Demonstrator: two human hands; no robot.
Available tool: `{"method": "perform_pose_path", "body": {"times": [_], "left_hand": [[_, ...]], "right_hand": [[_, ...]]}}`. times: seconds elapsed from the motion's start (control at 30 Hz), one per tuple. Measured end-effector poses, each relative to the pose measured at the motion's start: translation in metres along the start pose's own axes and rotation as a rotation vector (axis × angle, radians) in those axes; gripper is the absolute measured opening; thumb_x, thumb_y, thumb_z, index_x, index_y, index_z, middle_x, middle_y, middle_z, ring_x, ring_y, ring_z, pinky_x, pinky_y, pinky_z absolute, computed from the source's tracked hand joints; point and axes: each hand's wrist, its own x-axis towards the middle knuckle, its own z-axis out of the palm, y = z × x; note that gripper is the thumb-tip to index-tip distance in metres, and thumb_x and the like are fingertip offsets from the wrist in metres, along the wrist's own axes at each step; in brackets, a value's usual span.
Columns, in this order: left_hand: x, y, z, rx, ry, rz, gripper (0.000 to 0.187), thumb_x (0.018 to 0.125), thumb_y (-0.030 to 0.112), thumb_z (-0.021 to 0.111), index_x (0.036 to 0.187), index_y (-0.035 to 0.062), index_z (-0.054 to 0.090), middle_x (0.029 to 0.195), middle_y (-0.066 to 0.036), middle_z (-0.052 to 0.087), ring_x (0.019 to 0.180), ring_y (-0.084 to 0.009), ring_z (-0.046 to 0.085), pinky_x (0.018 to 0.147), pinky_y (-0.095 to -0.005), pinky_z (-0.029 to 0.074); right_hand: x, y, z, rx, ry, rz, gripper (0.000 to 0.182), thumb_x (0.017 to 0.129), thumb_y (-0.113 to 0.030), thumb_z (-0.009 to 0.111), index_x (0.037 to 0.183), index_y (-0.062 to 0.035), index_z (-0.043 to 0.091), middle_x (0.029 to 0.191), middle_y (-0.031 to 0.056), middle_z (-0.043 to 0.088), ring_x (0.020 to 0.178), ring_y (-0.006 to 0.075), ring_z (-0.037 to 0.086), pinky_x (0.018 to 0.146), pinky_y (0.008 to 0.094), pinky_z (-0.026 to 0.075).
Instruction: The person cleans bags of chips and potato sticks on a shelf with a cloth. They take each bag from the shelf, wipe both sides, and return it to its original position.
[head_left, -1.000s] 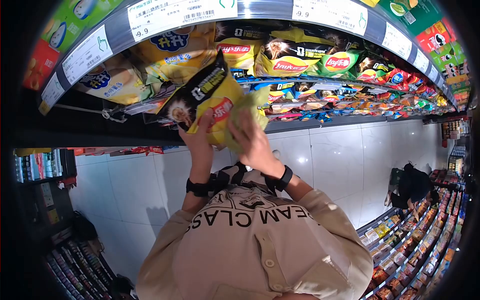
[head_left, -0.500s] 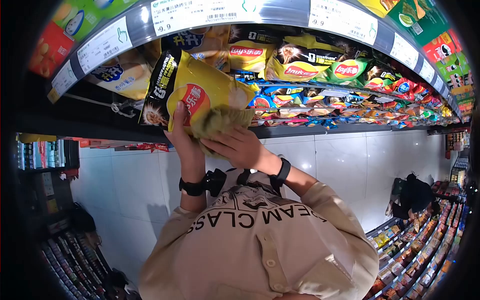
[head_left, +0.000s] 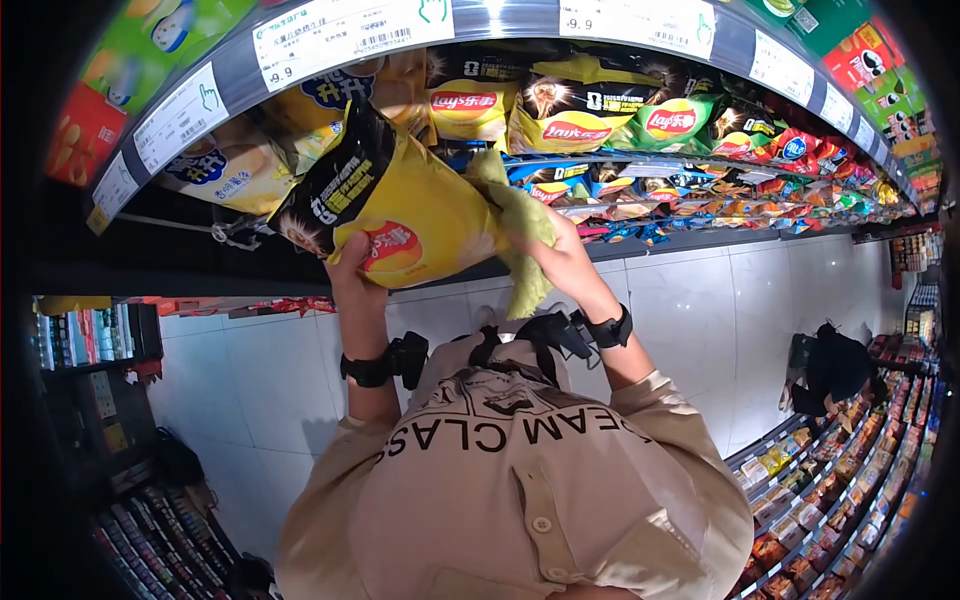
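My left hand [head_left: 354, 278] is closed on the lower edge of a yellow and black bag of Lay's chips [head_left: 440, 215], its thumb on the front near the red logo. The bag is held tilted just in front of the shelf. At the bag's right end, my right hand [head_left: 562, 256] grips a yellow-green cloth [head_left: 527, 285]. The cloth lies against that end of the bag, and part of it hangs below the hand. The right fingers are partly hidden by the cloth.
Behind the bag, more chip bags [head_left: 575, 110] line the shelf below a curved strip of price tags [head_left: 350, 45]. Lower shelf rows hold further snack bags. Tiled floor [head_left: 690, 300] lies below. Another person [head_left: 838, 370] is at the right, by a snack rack [head_left: 830, 480].
My right hand has moved with the cloth from the bag's front to its right end. The bag has turned and tipped, with the left hand still holding it.
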Motion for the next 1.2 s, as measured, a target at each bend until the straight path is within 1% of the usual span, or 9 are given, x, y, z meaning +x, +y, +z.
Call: {"method": "perform_pose_path", "body": {"times": [0.1,0.2,0.33,0.47,0.63,0.7,0.83,1.07,1.2], "left_hand": [[0.003,0.009,-0.003,-0.107,-0.09,-0.057,0.044,0.077,0.013,0.062,0.116,-0.0017,0.049,0.107,-0.012,0.059,0.098,-0.0243,0.059,0.088,-0.0368,0.048],[0.006,-0.004,-0.035,-0.088,-0.128,-0.088,0.05,0.075,0.005,0.063,0.12,-0.0001,0.044,0.104,-0.01,0.057,0.093,-0.0213,0.058,0.085,-0.0329,0.047],[0.003,-0.034,0.002,0.343,-0.077,0.242,0.049,0.077,0.005,0.061,0.121,0.0007,0.042,0.105,-0.01,0.055,0.093,-0.0197,0.057,0.084,-0.0317,0.046],[0.011,-0.032,0.044,0.627,-0.026,0.569,0.048,0.079,0.005,0.059,0.123,0.0014,0.041,0.107,-0.01,0.054,0.093,-0.018,0.056,0.083,-0.0306,0.045],[-0.018,-0.036,0.017,0.668,-0.095,0.341,0.042,0.088,0.008,0.049,0.127,0.0029,0.035,0.12,-0.01,0.047,0.107,-0.0181,0.048,0.091,-0.0295,0.04],[-0.032,-0.038,-0.011,0.441,-0.108,0.004,0.041,0.09,0.011,0.048,0.128,0.0033,0.035,0.121,-0.01,0.046,0.108,-0.0186,0.048,0.092,-0.0297,0.04],[-0.056,-0.034,-0.05,-0.027,-0.093,-0.643,0.039,0.092,0.016,0.045,0.129,0.0043,0.035,0.123,-0.009,0.046,0.109,-0.0195,0.048,0.094,-0.0301,0.04],[-0.046,-0.026,-0.042,-0.045,-0.439,-0.389,0.038,0.095,0.021,0.042,0.129,0.0051,0.035,0.124,-0.01,0.046,0.108,-0.0205,0.05,0.093,-0.0317,0.042],[-0.051,-0.02,-0.036,-0.192,-0.247,-0.488,0.037,0.096,0.022,0.038,0.129,0.005,0.036,0.123,-0.011,0.048,0.106,-0.0218,0.052,0.09,-0.0341,0.045]], "right_hand": [[0.002,-0.001,0.006,0.824,0.045,0.335,0.04,0.085,-0.004,0.054,0.125,-0.0003,0.045,0.116,0.0053,0.054,0.102,0.012,0.053,0.088,0.0267,0.043],[0.008,0.0,0.009,0.774,-0.141,0.555,0.041,0.084,-0.005,0.056,0.124,0.0013,0.045,0.116,0.0069,0.055,0.101,0.0122,0.054,0.088,0.0261,0.044],[-0.002,-0.001,0.057,0.919,-0.143,0.236,0.044,0.085,-0.005,0.055,0.127,0.0016,0.042,0.12,0.0087,0.054,0.106,0.0123,0.051,0.09,0.0274,0.043],[-0.005,-0.015,0.051,0.973,0.048,0.242,0.051,0.086,-0.003,0.051,0.134,-0.0006,0.033,0.129,0.0099,0.046,0.112,0.0177,0.05,0.095,0.031,0.04],[-0.002,-0.032,0.051,0.443,0.19,0.08,0.051,0.079,0.004,0.046,0.129,0.0016,0.039,0.128,0.0127,0.048,0.116,0.0198,0.046,0.098,0.0309,0.035],[0.002,-0.032,0.051,0.219,0.122,-0.14,0.058,0.069,0.009,0.045,0.126,0.0033,0.042,0.133,0.0192,0.041,0.126,0.0274,0.038,0.103,0.0336,0.028],[0.003,-0.028,0.056,0.198,0.162,-0.092,0.06,0.067,0.009,0.044,0.127,0.0028,0.042,0.135,0.0214,0.039,0.127,0.0327,0.036,0.104,0.0362,0.028],[0.006,-0.038,0.062,-0.105,0.269,-0.239,0.063,0.066,0.005,0.047,0.129,0.0008,0.041,0.135,0.0232,0.037,0.127,0.0358,0.035,0.105,0.0391,0.027],[0.003,-0.045,0.065,-0.35,0.09,-0.462,0.067,0.062,-0.001,0.054,0.128,-0.0012,0.043,0.135,0.0239,0.037,0.127,0.0401,0.034,0.104,0.0426,0.028]]}}
